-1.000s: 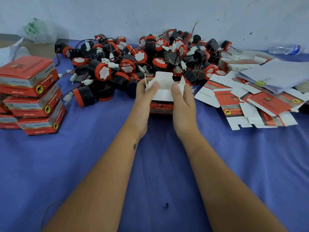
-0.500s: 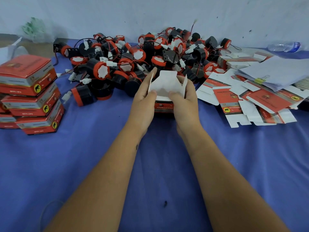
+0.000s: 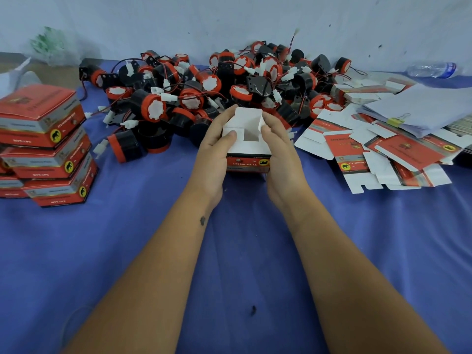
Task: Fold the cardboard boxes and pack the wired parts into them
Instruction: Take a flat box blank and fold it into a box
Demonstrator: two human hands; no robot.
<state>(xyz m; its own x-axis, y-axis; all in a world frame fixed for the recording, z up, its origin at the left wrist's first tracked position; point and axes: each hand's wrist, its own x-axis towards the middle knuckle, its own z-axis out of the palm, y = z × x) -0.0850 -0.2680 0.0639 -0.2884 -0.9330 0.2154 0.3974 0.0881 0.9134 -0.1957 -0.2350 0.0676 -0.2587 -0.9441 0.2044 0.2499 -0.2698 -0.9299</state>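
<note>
Since the earlier frame the side flaps have folded in over the box [image 3: 247, 149], leaving 1 square gap. Both hands — left [image 3: 214, 154], right [image 3: 280, 152] — clasp it upright on the cloth [image 3: 127, 246] before the parts [image 3: 204, 90]. Best to press the rear flap [image 3: 248, 118] down squarely — thumbs steadying the sides.

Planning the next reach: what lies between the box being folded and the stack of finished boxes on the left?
In the head view, only bare blue cloth separates the box from the stack.

Side flap of the cardboard box [image 3: 249, 149] now folded inward, left thumb [image 3: 231, 135] pressing it, rear flap upright
</note>
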